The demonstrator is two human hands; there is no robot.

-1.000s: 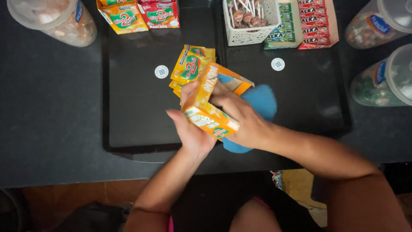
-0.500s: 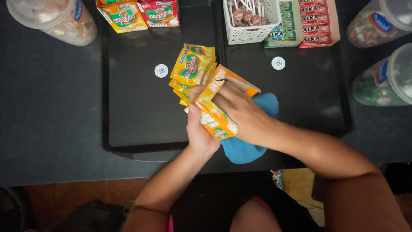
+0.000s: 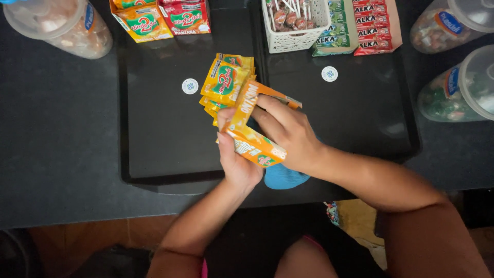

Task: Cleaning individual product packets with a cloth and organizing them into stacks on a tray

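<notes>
Both hands meet over the near half of a black tray (image 3: 154, 128) that lies on a dark counter (image 3: 56, 154). The left hand (image 3: 237, 162) is closed around the near end of an orange box (image 3: 252, 135), thumb up along its side. The right hand (image 3: 288, 135) comes in from the right with its fingers curled over the box's open far end; they seem to reach inside, though the view does not show what, if anything, they pinch. A fan of yellow packets (image 3: 224, 82) sticks out beyond that end of the box, over the tray's middle. A blue cloth (image 3: 283, 177) peeks out under the right wrist, at the tray's near edge.

Two round white stickers (image 3: 190, 86) sit on the tray, one left of the packets and one to the right. At the tray's far edge stand two packet boxes (image 3: 159, 18), one yellow and one red, on the left, and a white basket (image 3: 293, 36) of lollipops beside red and green flat packs (image 3: 370, 31) on the right. A clear jar (image 3: 62, 25) stands on the counter off the tray's far-left corner, and two more jars (image 3: 463, 82) off its right side.
</notes>
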